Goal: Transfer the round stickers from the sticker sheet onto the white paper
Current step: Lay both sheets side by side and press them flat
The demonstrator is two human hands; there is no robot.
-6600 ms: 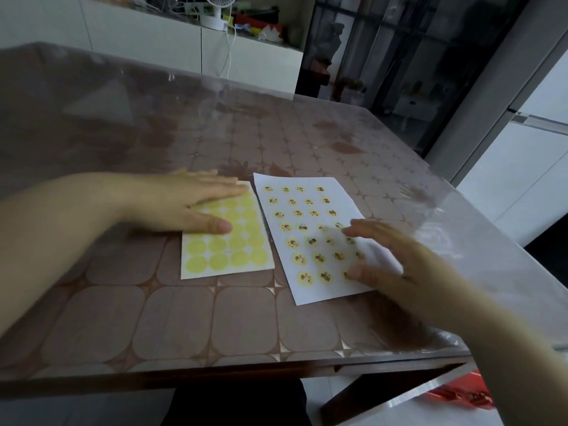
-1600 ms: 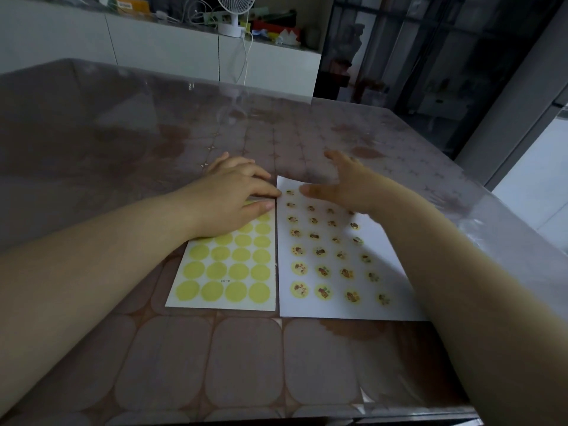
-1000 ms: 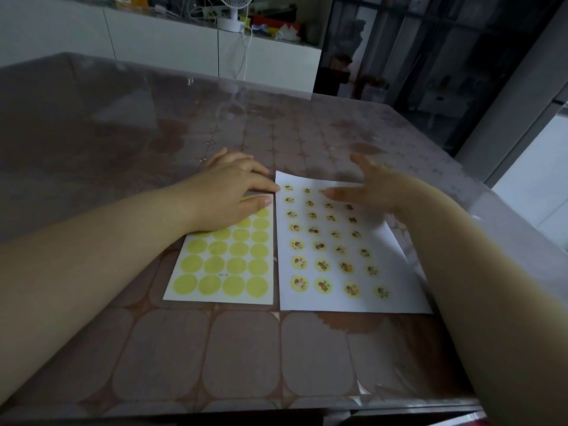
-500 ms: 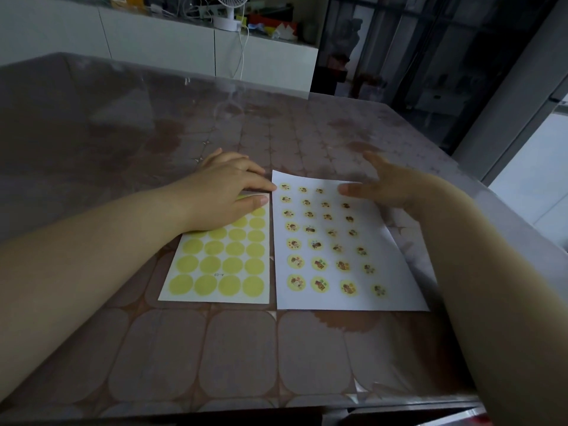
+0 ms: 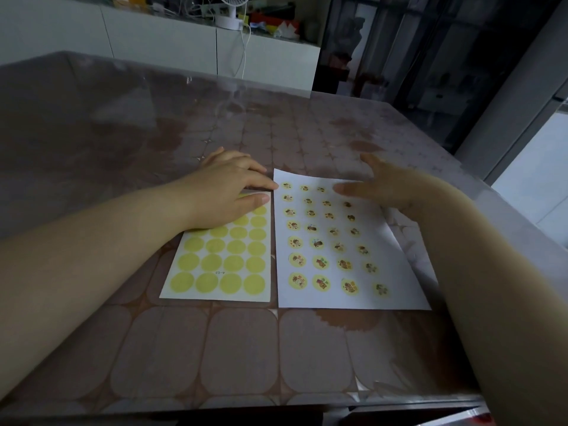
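The sticker sheet (image 5: 219,265) lies left of centre on the table, showing rows of plain yellow circles where stickers were. My left hand (image 5: 227,192) rests flat on its far end, fingers spread, thumb pointing at the paper. Touching its right side lies the white paper (image 5: 399,272), covered with several rows of round picture stickers (image 5: 319,262). My right hand (image 5: 387,186) is open over the paper's far right corner, fingers apart, holding nothing.
The table (image 5: 246,348) has a brown tile pattern under a clear cover; its near edge runs along the bottom. A white cabinet (image 5: 172,41) with a small fan (image 5: 229,9) and clutter stands behind. Dark glass doors are at the back right.
My right hand has slid rightward along the far edge of the paper, from near the left corner toward the right corner. My left hand has stayed on the sticker sheet.
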